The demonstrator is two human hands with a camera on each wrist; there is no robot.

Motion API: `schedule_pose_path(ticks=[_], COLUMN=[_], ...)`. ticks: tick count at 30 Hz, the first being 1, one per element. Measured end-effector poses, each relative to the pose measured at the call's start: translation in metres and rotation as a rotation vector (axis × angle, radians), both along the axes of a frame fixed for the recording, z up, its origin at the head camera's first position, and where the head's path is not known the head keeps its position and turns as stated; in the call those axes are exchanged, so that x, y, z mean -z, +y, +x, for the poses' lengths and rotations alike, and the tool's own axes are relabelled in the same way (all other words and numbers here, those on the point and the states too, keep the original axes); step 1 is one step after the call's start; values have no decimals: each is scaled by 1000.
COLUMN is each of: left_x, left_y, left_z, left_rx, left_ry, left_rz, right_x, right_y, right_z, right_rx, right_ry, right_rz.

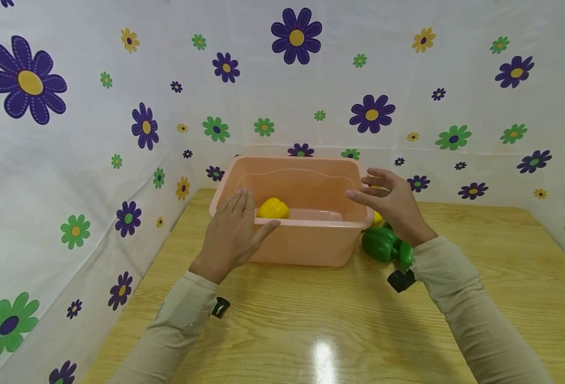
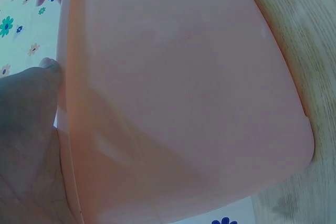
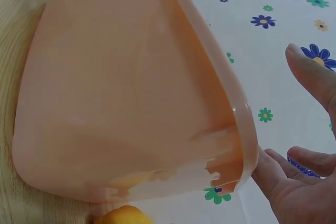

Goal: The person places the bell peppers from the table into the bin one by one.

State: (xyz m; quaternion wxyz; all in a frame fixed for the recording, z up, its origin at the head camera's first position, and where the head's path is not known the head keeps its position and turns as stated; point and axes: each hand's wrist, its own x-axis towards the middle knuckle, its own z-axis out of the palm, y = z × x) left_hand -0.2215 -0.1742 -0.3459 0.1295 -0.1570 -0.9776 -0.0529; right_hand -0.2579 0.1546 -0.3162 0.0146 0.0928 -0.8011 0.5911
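Sleeves (image 1: 474, 312), yellow pepper (image 1: 273, 208) in tub (image 1: 306, 244), head-view only

So we've got the tub (image 1: 306, 245) on the worktop (image 1: 301, 320), one pepper (image 1: 273, 208) inside towards the left, a few other peppers (image 1: 379, 244) just off its right end, plus a cloth (image 1: 330, 88) behind it all and down our left side.

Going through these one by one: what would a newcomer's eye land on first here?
Probably the peach tub on the table, with a yellow pepper inside toward its left. The left hand lies over the near rim's left part; the right hand is raised by the right end, near green peppers. Behind, bold purple flowers dot a white backdrop.
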Motion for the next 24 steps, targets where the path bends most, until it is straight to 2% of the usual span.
schedule_pose_path(ticks=[10, 24], left_x=[1, 3], left_y=[0, 0], left_z=[-1, -2], left_rx=[-1, 0], left_ry=[-7, 6], left_rz=[4, -5], right_x=[-9, -14], right_y=[6, 35], right_z=[3, 10], right_rx=[36, 135], right_ry=[61, 112], right_rz=[-16, 91])
